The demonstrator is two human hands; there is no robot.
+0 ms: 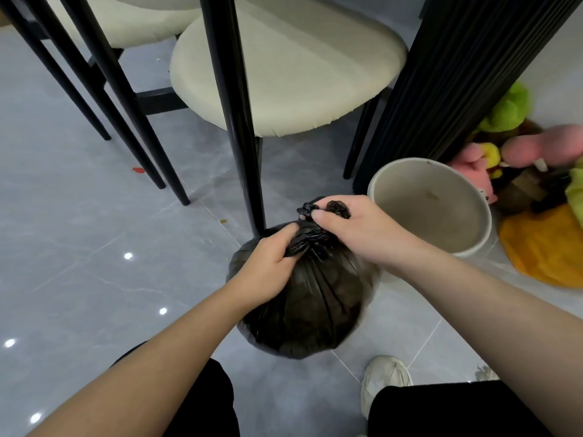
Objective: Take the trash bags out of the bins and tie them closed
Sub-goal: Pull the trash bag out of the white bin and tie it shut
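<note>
Down on the grey tiled floor (79, 247), a full black trash bag (303, 304) sits out of its bin, between the person's knees and the foot of a black chair leg (233, 105) just behind it. Its mouth is gathered into a crumpled neck on top. The left hand (268, 257) has its fingers curled round the base of that neck, gripping the bunched plastic. The right hand (350, 228) is just above and to the right, thumb and fingers pinching the twisted free end of the bag.

Just right of the bag stands the round cream bin (410, 197), upright, its pale inner wall showing a small yellowish mark. Behind it rises a black fluted table pedestal (441, 83), with plush toys (536, 146) and an orange cloth (542, 250) heaped towards the floor's right edge. A cream chair seat (284, 74) fills the top middle. One pale shoe (383, 383) rests on the tiles near the bottom.
</note>
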